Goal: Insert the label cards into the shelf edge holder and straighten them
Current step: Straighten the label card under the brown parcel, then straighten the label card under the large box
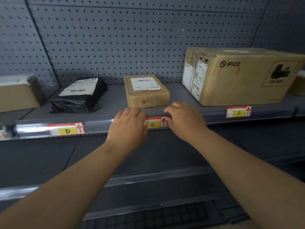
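Both grips are hard to tell: left hand (129, 124) covers the left end of card E (156, 123) in the holder (99, 126), right hand (184, 120) overlaps its top-right corner.

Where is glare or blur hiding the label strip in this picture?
Head view: glare whitens the clear strip left of the D card; the far left edge is smeared; the E card and F card read clearly, though the left hand covers part of E; wide-angle lens bends the shelf.
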Demonstrator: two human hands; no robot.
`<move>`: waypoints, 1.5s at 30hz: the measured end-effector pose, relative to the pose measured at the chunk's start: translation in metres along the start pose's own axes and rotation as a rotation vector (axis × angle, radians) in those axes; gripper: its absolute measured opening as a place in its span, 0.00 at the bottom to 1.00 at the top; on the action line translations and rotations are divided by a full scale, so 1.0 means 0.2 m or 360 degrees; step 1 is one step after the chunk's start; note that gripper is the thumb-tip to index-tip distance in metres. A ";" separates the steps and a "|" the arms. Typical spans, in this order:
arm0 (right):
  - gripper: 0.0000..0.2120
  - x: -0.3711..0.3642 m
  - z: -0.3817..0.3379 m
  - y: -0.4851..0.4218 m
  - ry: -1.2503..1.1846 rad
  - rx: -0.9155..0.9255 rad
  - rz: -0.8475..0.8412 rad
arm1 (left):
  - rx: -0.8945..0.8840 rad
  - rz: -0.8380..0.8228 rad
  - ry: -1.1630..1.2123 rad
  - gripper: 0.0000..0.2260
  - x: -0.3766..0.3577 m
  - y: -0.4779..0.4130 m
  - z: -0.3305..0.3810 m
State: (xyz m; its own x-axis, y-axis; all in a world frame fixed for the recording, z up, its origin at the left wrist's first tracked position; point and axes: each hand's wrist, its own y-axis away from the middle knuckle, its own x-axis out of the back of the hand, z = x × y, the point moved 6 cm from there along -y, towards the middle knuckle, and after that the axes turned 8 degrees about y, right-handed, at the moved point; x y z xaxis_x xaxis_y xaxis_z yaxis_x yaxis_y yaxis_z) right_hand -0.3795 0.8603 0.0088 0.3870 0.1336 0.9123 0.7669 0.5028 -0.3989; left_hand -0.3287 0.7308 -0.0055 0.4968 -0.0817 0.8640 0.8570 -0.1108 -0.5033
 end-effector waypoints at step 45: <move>0.09 -0.02 1.40 0.27 -0.0119 -0.0040 -0.0125 | -0.0081 0.0102 0.0156 0.14 -0.39 -0.59 1.21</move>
State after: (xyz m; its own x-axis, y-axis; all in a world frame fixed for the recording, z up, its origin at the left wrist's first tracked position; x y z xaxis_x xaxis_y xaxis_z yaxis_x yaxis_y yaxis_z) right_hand -0.4835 1.1264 0.0092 0.2864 0.1584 0.9449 0.8064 0.4928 -0.3270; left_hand -0.4347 0.9898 -0.0103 0.5326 -0.1864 0.8256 0.8145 -0.1521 -0.5599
